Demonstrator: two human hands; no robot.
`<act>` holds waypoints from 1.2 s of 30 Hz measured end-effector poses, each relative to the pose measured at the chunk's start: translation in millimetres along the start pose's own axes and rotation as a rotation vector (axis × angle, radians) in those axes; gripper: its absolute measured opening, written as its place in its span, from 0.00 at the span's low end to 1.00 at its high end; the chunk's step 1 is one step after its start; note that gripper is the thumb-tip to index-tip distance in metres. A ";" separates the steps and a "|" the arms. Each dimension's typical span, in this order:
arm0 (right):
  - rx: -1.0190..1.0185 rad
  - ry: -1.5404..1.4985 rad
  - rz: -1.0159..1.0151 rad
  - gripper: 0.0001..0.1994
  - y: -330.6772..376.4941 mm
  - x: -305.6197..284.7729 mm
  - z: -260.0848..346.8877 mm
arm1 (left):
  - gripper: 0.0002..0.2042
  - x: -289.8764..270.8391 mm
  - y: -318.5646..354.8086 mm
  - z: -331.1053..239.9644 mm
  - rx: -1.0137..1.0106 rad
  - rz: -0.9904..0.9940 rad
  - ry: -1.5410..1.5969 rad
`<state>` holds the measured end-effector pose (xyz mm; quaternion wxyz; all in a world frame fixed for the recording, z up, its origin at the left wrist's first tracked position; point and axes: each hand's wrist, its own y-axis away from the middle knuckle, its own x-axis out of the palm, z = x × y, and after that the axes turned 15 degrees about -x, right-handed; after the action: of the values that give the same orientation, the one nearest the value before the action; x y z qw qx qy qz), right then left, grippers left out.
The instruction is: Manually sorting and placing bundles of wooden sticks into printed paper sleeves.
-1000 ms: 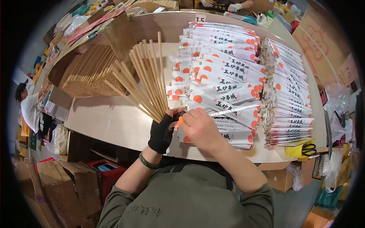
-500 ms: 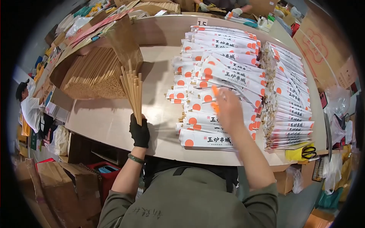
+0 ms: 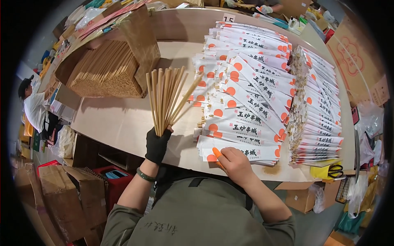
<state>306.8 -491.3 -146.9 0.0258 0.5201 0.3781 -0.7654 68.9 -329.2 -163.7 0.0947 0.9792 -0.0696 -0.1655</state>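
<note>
A fanned bundle of wooden chopsticks [image 3: 166, 98] stands up from my left hand [image 3: 159, 143], which wears a black fingerless glove and is closed around the lower ends. My right hand [image 3: 236, 164], with orange covers on its fingertips, is at the near end of the printed sleeves. There its fingers pinch the edge of a white paper chopstick sleeve [image 3: 208, 152] with a red-orange dot. Beyond it spreads a heap of such sleeves [image 3: 246, 96], many with chopstick ends sticking out. A second, neater stack of sleeved chopsticks [image 3: 316, 119] lies to the right.
An open cardboard box [image 3: 147, 45] full of bare chopsticks [image 3: 106, 74] lies on its side at left. Black-handled scissors [image 3: 335, 171] and a yellow item [image 3: 320, 172] are at the table's right front edge. A co-worker [image 3: 35, 104] is at far left; another's gloved hand [image 3: 266, 9] shows at the back.
My right hand has come toward me from the middle of the sleeve heap to its near end. My left hand has shifted slightly right, and the chopsticks in it have fanned out.
</note>
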 end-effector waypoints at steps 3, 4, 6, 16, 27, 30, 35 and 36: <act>0.026 -0.056 0.009 0.11 -0.3 -1.7 1.3 | 0.07 -0.6 6.4 7.5 -0.153 0.165 0.257; 0.082 -0.092 -0.027 0.10 -1.2 0.0 1.3 | 0.07 -0.8 7.7 7.0 -0.152 0.166 0.255; 0.139 -0.129 -0.065 0.09 -1.1 3.0 -1.3 | 0.07 -2.4 10.7 4.1 -0.267 0.212 0.329; 0.862 -0.567 -0.421 0.06 -24.3 -40.9 -33.6 | 0.09 -40.8 23.6 -3.0 -0.180 0.121 0.019; 0.811 -0.521 -0.362 0.06 -21.6 -45.3 -33.9 | 0.11 -58.2 21.7 -0.2 -0.039 0.085 -0.130; 0.820 -0.513 -0.347 0.06 -21.6 -45.7 -33.8 | 0.12 -61.3 22.8 -3.3 -0.021 0.068 -0.215; 0.853 -0.520 -0.333 0.06 -22.1 -45.9 -31.9 | 0.07 -60.3 24.9 -6.9 0.165 -0.020 -0.248; 0.857 -0.511 -0.324 0.06 -21.9 -45.9 -31.6 | 0.07 -61.1 25.3 -7.3 0.173 -0.015 -0.251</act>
<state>342.9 -472.8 -102.8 -0.2166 0.2155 0.0885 -0.9481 11.6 -342.3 -132.7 -0.0007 0.9558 -0.0877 -0.2808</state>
